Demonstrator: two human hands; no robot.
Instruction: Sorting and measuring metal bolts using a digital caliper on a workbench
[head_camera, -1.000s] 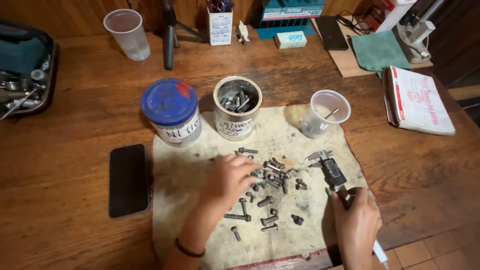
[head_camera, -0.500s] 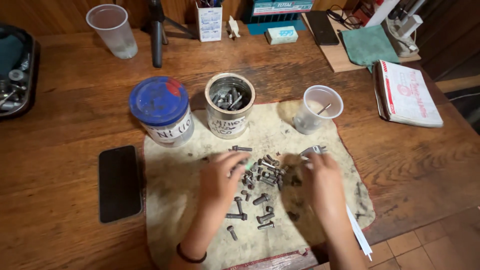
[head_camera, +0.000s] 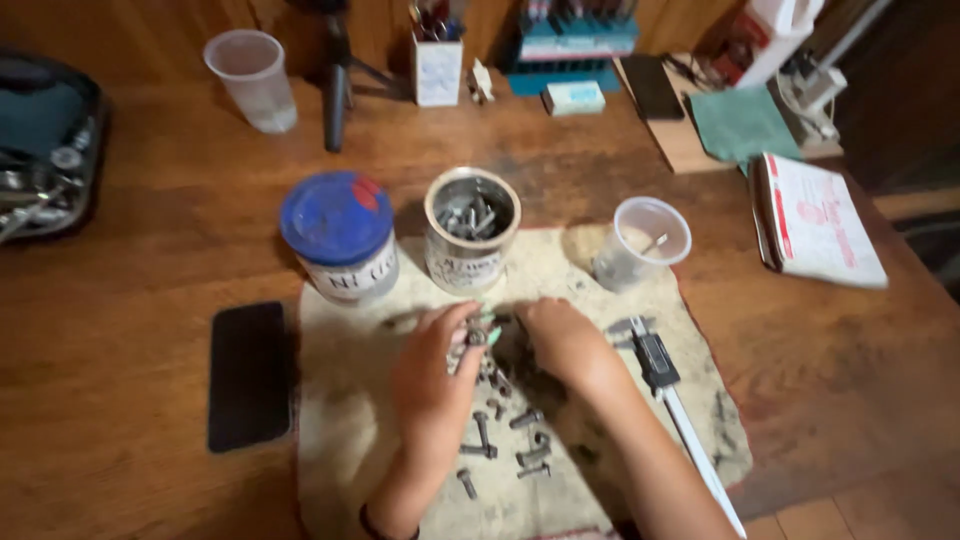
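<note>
On the middle of the dirty cloth (head_camera: 360, 400), both hands meet over a heap of small bolts (head_camera: 500, 420). The left hand (head_camera: 435, 375) is curled, with its fingertips pinching what looks like one bolt off the heap. The right hand (head_camera: 565, 340) lies palm down on the heap, fingers bent; I cannot tell if it holds anything. The cloth seems to be there so the bolts do not roll off the wooden table (head_camera: 150, 250).

Along the far edge of the cloth stand three pots in a row, close enough to reach: one jar with a blue lid (head_camera: 340, 235), one open tin (head_camera: 471, 228) with bolts inside, and one clear cup (head_camera: 642, 243) with a single small piece in it. One more clear cup (head_camera: 252, 78) stands at the far left of the table. One measuring caliper (head_camera: 665, 385) lies near the cloth's right edge. One black phone (head_camera: 249, 375) lies just left of the cloth. About seven bolts show loose; more are hidden.
</note>
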